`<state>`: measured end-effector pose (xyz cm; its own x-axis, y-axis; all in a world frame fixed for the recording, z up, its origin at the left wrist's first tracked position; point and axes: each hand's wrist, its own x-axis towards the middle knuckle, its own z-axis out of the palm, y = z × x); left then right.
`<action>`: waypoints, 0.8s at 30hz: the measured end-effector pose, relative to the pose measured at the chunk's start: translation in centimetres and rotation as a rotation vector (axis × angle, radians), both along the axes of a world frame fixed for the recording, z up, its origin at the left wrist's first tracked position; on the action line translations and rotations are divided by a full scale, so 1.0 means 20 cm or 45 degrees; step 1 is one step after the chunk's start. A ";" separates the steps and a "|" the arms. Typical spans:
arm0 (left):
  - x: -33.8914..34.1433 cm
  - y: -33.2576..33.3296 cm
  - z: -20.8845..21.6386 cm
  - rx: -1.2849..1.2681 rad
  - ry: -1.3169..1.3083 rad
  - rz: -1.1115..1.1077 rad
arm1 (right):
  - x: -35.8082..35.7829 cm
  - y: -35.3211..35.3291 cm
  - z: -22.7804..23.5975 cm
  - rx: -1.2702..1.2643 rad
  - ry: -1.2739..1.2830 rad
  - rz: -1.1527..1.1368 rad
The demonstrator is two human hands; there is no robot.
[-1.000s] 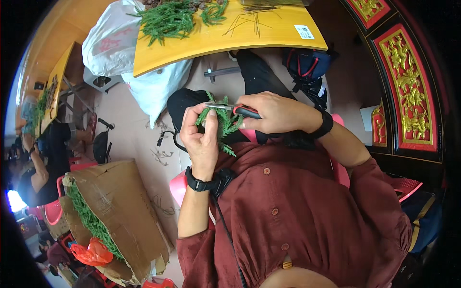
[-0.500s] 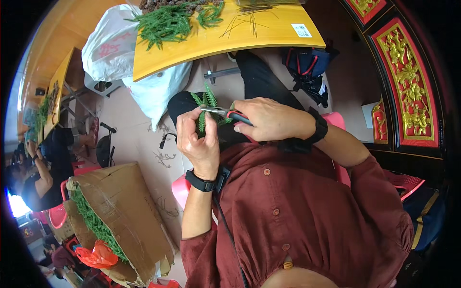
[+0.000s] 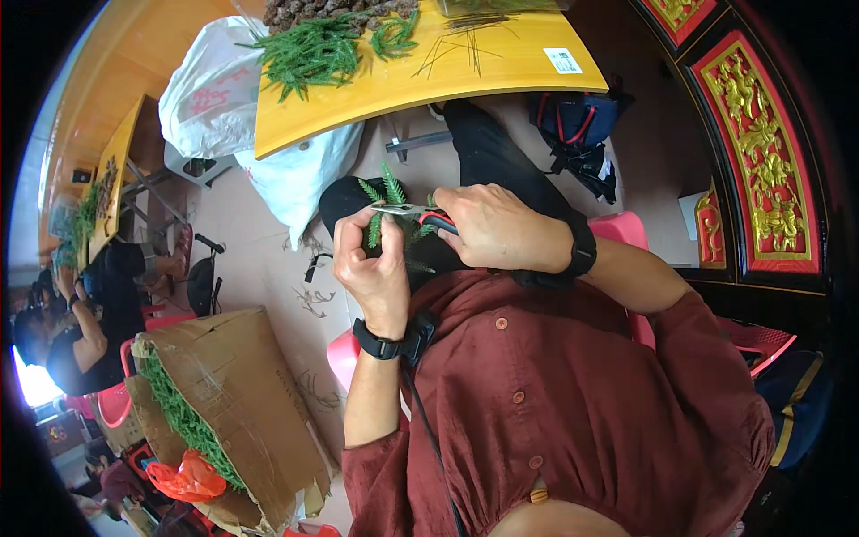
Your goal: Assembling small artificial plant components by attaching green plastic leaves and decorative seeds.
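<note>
My left hand (image 3: 374,268) pinches a green artificial fir sprig (image 3: 392,186) above my lap, its needled tips spreading around the fingers. Wrapped in my right hand (image 3: 506,228) are the red-and-black handles of a pair of pliers (image 3: 437,220). Their metal jaws point left and reach the sprig right at my left fingertips. Whether the jaws are closed on a stem or wire is too small to tell. A pile of similar green sprigs (image 3: 309,58) lies on the yellow table (image 3: 537,82) ahead, beside brown pine cones (image 3: 318,11).
Thin dark wires (image 3: 472,49) lie on the table. White plastic bags (image 3: 210,98) stand at its left. An open cardboard box (image 3: 242,394) of greenery sits on the floor at lower left, with a red plastic bag (image 3: 188,476). Another person (image 3: 89,331) sits at far left.
Both hands stay together at the sprig; the pliers have tilted slightly and my right hand has shifted a little left. The whole view has shifted slightly.
</note>
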<state>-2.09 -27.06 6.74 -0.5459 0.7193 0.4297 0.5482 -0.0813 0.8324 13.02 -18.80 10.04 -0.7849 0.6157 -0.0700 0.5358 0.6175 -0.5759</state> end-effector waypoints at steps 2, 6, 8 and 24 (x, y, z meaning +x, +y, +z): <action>0.00 0.00 -0.01 -0.011 -0.124 -0.016 | 0.00 0.00 -0.01 0.113 0.007 -0.032; 0.00 0.00 0.00 -0.016 -0.031 0.030 | 0.01 -0.01 -0.01 0.078 0.122 -0.016; -0.01 0.00 0.00 0.007 0.247 0.053 | 0.01 -0.01 0.01 0.020 0.129 -0.011; -0.05 0.01 -0.05 -0.130 -0.604 -0.140 | 0.02 0.03 -0.11 -0.070 0.137 -0.067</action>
<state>-3.04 -26.91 5.67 -0.5828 0.8090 0.0768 0.0998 -0.0226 0.9948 13.45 -18.26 7.79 -0.7563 0.6539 -0.0217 0.5000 0.5562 -0.6638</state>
